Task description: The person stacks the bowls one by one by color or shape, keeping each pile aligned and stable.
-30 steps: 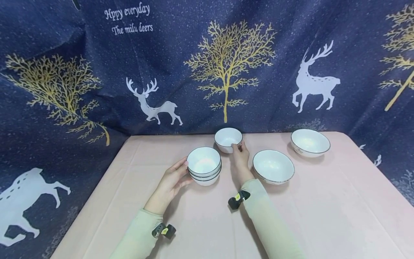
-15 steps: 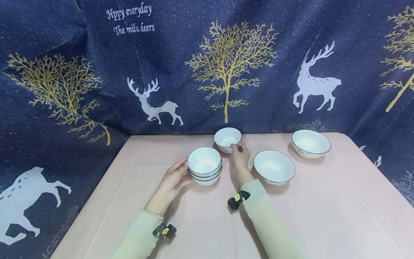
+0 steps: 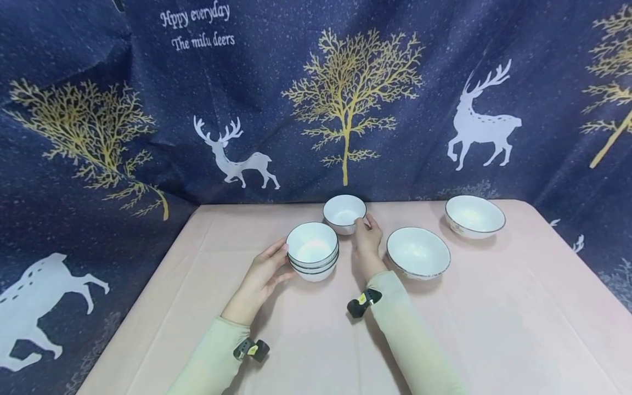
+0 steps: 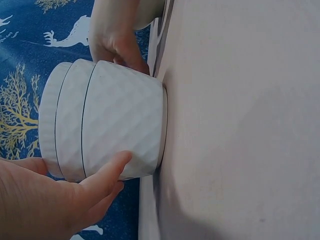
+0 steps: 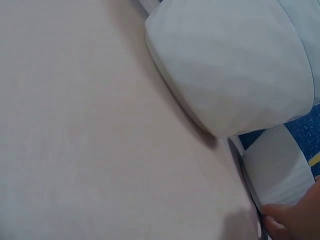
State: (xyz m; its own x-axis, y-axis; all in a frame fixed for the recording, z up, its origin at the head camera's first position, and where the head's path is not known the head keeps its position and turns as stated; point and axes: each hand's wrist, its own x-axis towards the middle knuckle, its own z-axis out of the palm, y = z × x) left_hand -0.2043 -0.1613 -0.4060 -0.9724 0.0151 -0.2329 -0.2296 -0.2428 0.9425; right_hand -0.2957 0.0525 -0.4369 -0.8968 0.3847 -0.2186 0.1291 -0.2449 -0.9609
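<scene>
In the head view my left hand (image 3: 259,280) holds the left side of a stack of several white bowls (image 3: 312,247) with dark rims. Its thumb lies near the top rim, and the other fingers spread along the side of the stacked bowls (image 4: 120,115), whose outside is dimpled. Behind the stack, to its right, a single small white bowl (image 3: 344,211) stands upright near the table's back edge. My right hand (image 3: 367,241) has its thumb and fingers at that bowl's right side. In the right wrist view, fingertips touch the small bowl (image 5: 277,167) low on its wall.
Two wider white bowls stand to the right: a nearer bowl (image 3: 418,253) beside my right wrist and a farther bowl (image 3: 475,217) by the back edge. A pink cloth covers the table (image 3: 494,329). A dark blue printed curtain (image 3: 306,109) hangs behind.
The single small bowl has shifted slightly left, closer to the stack, with my right hand at its side. My left hand and the stack stay in place.
</scene>
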